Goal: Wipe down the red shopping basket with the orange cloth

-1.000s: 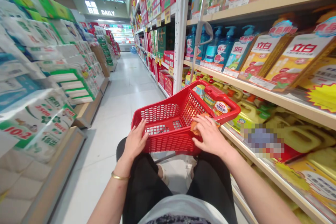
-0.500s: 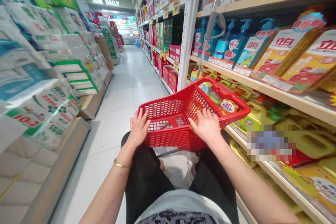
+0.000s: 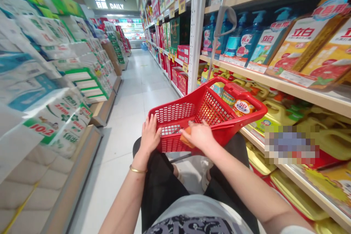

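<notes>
The red basket (image 3: 171, 145) stands by the knees (image 3: 242, 150), beside the shelf (image 3: 315, 95). The right hand (image 3: 201, 135) grips 1 orange cloth (image 3: 186, 139) at the basket's near side; the left hand (image 3: 150, 134), thumb and fingers apart, touches its left end.

Left grip (image 3: 150, 133) rests on red basket (image 3: 170, 144); right grip (image 3: 201, 135) holds orange cloth (image 3: 186, 139)

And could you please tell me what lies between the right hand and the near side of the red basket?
The head view shows an orange cloth there, under the right hand and against the red basket.
</notes>
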Motion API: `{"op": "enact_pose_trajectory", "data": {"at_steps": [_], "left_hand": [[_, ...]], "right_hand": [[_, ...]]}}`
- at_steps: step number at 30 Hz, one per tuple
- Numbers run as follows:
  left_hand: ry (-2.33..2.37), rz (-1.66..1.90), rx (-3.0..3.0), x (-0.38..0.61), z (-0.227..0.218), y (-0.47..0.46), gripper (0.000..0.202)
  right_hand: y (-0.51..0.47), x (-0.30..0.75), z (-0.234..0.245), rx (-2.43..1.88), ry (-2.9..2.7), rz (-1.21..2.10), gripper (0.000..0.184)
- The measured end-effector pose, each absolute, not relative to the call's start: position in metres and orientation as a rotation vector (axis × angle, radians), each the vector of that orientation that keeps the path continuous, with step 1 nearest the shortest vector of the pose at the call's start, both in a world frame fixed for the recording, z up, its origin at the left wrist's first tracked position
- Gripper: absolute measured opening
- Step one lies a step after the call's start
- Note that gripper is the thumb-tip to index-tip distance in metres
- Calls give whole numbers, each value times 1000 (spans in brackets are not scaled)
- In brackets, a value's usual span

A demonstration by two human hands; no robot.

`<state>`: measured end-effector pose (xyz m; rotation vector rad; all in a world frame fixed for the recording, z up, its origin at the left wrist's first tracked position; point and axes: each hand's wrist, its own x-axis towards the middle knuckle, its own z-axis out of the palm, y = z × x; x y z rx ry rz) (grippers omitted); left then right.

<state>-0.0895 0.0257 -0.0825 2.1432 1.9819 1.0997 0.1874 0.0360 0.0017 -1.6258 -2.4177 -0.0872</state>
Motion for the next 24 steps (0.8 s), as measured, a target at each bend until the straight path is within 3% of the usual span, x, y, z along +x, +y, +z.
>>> {"op": "enact_pose_trajectory", "data": {"at_steps": [6, 12, 16, 24], "left_hand": [[1783, 1539, 2186, -81, -95, 13, 102], [1707, 1613, 2247, -82, -125, -9, 102], [1711, 1627, 2189, -90, -136, -14, 100], [1726, 1504, 2086, -89, -128, -20, 106]], "right_hand": [[47, 237, 4, -1781, -2261, -389, 76], [27, 103, -28, -1397, -2455, -29, 92], [22, 57, -34, -1219, -2565, 42, 84], [27, 162, -29, -1409, -2362, -107, 79]]}}
